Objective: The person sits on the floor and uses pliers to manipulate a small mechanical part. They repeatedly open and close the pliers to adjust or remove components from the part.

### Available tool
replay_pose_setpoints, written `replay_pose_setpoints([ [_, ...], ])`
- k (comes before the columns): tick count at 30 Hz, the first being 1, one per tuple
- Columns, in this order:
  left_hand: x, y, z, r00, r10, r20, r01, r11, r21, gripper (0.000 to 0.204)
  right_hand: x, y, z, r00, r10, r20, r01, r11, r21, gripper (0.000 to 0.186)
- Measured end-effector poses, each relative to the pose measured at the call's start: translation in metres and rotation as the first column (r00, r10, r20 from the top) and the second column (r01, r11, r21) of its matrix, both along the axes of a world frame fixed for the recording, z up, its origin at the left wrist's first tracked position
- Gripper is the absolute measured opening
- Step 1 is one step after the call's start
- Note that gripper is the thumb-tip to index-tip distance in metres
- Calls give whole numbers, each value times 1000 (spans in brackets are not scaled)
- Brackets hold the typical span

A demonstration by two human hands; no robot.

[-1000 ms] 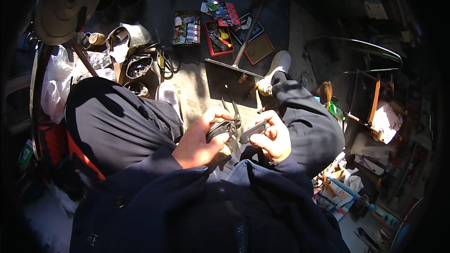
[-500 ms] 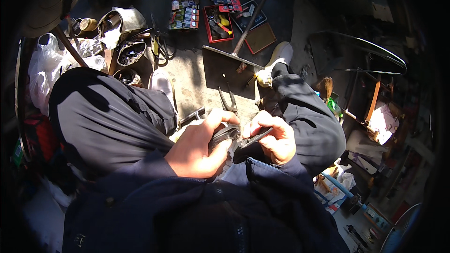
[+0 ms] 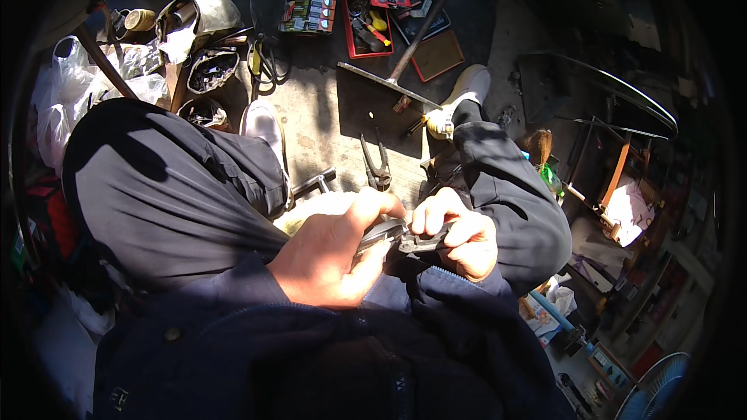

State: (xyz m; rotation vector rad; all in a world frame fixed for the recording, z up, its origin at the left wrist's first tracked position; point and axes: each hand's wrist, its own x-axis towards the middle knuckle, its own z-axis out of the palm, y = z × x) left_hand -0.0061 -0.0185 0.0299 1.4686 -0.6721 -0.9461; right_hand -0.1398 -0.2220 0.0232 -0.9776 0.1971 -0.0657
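The fingers point(image 3: 373, 206) of the left hand point(image 3: 334, 253) curl shut over one end of a small dark metal tool point(image 3: 397, 237); the right hand point(image 3: 459, 237) closes its fingers on the other end, so the tool lies between both hands, above the lap. Just beyond the hands, a pair of pincers point(image 3: 377, 163) lies on the concrete floor point(image 3: 311, 109) between the knees. Farther out sit a red tray point(image 3: 367, 27) of small tools, a long metal bar point(image 3: 389, 85) and a white shoe point(image 3: 459, 97).
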Motion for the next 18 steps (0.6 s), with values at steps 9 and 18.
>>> replay_pose_setpoints([
  [9, 0, -3, -5, 996, 10, 92, -6, 999, -36, 36, -3, -5, 3, 998, 47, -31, -49, 996, -78, 21],
  [18, 1, -7, -7, 986, 22, 164, -8, 996, -87, 40, -2, -8, 11, 996, 68, -62, -77, 983, -166, 13],
])
